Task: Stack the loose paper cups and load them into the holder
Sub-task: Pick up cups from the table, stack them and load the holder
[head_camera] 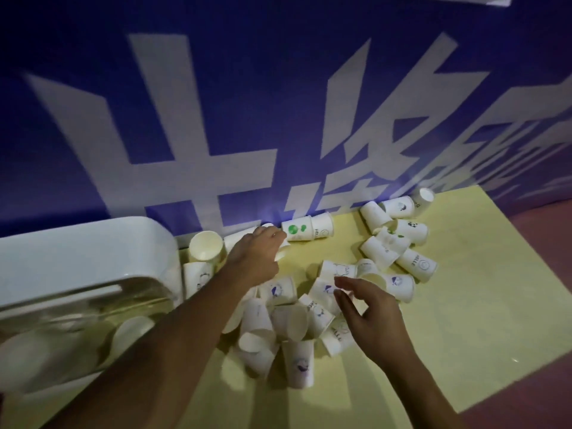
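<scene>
Several loose white paper cups lie scattered on a yellow mat [464,320], most on their sides, in a pile [288,323] near the middle and a smaller cluster [396,236] at the back right. My left hand [257,258] reaches far forward and curls its fingers round a lying cup [283,247] near the wall. My right hand [365,308] hovers over the middle pile with relaxed, spread fingers and holds nothing. The white cup holder [77,261] with a clear front stands at the left; cups show inside it.
A blue banner [247,119] with large white characters rises right behind the mat. An upright cup [205,246] stands beside the holder. A reddish floor [544,274] lies to the right of the mat.
</scene>
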Action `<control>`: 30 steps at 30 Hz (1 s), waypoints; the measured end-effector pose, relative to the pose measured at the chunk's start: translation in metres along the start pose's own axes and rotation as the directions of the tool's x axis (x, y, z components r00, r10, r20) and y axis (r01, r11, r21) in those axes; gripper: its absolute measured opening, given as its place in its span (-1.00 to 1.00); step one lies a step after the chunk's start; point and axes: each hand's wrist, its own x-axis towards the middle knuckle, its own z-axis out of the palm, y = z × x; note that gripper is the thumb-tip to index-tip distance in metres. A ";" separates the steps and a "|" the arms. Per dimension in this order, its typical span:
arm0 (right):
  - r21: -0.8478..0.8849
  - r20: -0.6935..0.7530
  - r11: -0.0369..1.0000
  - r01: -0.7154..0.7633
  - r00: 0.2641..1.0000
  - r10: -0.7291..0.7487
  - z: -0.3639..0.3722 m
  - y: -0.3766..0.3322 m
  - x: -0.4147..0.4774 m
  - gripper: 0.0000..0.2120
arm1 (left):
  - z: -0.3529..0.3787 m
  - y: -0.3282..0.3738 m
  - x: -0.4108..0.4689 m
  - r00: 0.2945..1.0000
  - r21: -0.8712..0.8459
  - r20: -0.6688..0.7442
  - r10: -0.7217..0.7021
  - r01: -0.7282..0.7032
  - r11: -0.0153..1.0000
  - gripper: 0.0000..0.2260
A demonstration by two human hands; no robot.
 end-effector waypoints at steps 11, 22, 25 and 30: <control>0.035 0.092 0.996 -0.084 0.993 0.080 -0.046 0.104 0.083 -0.79 | 0.036 -0.002 0.086 0.894 0.515 0.411 0.179 -0.389 0.764 -0.48; -0.277 0.408 0.927 0.253 0.904 -0.125 0.011 0.114 0.220 -0.20 | 0.016 0.001 0.092 0.910 0.343 0.287 0.298 -0.388 0.855 -0.35; -0.363 0.508 0.844 0.395 0.843 -0.176 0.034 0.120 0.240 -0.10 | -0.007 0.025 0.066 0.982 -0.062 0.169 0.088 -0.078 0.995 -0.23; -0.378 0.483 0.831 0.408 0.853 -0.199 0.048 0.132 0.245 -0.18 | -0.006 0.048 0.020 0.949 -0.624 -0.038 -0.314 0.223 0.749 -0.26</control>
